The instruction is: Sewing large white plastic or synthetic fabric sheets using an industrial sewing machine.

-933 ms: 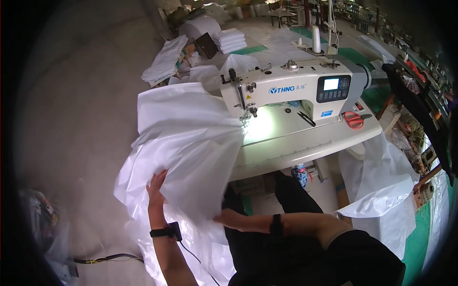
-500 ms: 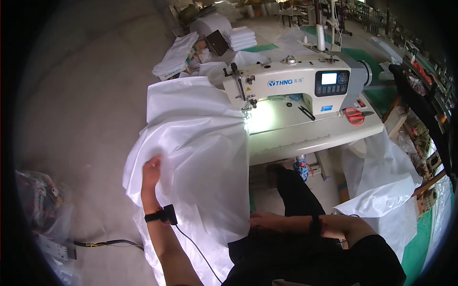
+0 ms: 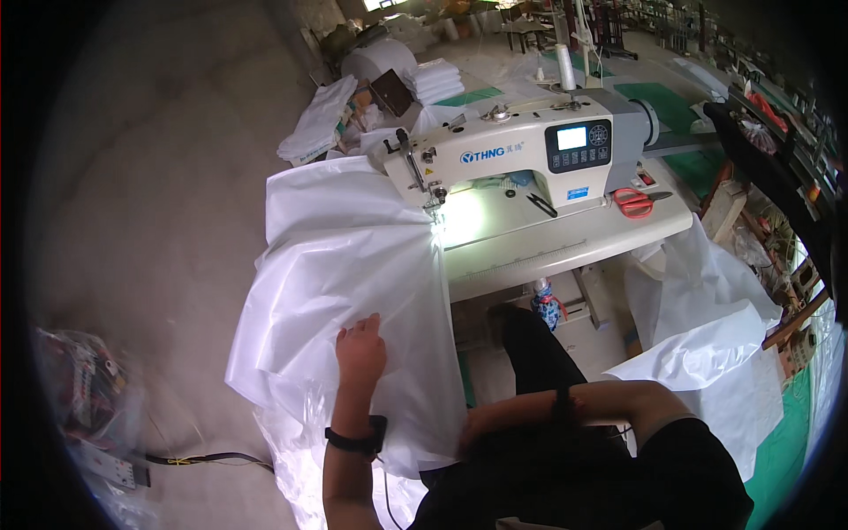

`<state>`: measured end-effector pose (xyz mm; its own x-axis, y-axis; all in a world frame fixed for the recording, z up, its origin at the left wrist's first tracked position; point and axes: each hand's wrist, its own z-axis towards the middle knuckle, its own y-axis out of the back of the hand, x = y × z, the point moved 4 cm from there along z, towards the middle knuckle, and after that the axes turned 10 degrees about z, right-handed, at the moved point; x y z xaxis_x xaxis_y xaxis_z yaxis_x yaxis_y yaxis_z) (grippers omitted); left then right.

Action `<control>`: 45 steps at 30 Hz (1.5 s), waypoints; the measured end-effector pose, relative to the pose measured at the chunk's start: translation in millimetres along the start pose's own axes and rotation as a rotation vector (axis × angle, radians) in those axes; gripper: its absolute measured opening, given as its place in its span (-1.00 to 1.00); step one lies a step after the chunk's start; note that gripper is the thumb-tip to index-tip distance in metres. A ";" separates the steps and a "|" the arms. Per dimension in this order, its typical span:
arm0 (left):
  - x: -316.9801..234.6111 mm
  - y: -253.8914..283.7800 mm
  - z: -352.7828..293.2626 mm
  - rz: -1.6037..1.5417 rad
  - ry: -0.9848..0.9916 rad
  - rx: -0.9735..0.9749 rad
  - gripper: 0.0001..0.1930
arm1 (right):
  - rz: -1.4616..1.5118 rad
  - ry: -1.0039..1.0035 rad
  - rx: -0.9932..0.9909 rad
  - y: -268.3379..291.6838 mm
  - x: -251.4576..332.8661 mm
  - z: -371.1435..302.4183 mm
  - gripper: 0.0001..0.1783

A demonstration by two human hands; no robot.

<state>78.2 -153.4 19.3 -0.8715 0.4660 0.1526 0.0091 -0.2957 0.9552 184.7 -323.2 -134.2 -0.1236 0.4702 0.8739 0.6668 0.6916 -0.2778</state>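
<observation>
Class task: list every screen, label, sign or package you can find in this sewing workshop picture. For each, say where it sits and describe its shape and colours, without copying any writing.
Control panel screen: on the sewing machine's front, small bright rectangle in a dark panel with buttons.
Logo label: machine arm, left of the panel, blue lettering on white.
Small sticker: below the panel, blue rectangle.
Printed package: floor, far left, blurred, multicoloured.

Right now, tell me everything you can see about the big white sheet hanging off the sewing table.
The white sheet looks like thin, slightly glossy plastic or woven film, creased and rumpled. One edge lies under the needle of the sewing machine; the rest drapes over the table's left end and hangs toward the floor. The left hand rests flat on it. Its lower edge reaches the person's lap, where the right hand is hidden.
</observation>
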 end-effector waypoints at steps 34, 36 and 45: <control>-85.9 29.4 -11.7 0.254 -0.098 -0.073 -0.69 | 0.195 0.195 -0.576 60.1 74.6 -47.9 -0.74; -92.0 26.4 -26.8 0.213 -0.115 -0.044 -0.57 | 0.463 0.288 -0.524 57.5 70.0 -49.9 -0.75; -98.9 23.9 -49.5 -0.063 0.105 -0.277 -0.47 | 0.668 0.366 -0.468 43.9 45.9 -35.6 -0.81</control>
<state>140.4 -247.9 14.5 -0.9122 0.4060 0.0546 -0.1678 -0.4920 0.8542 234.5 -290.7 -92.2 0.5868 0.4351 0.6829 0.7572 0.0038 -0.6531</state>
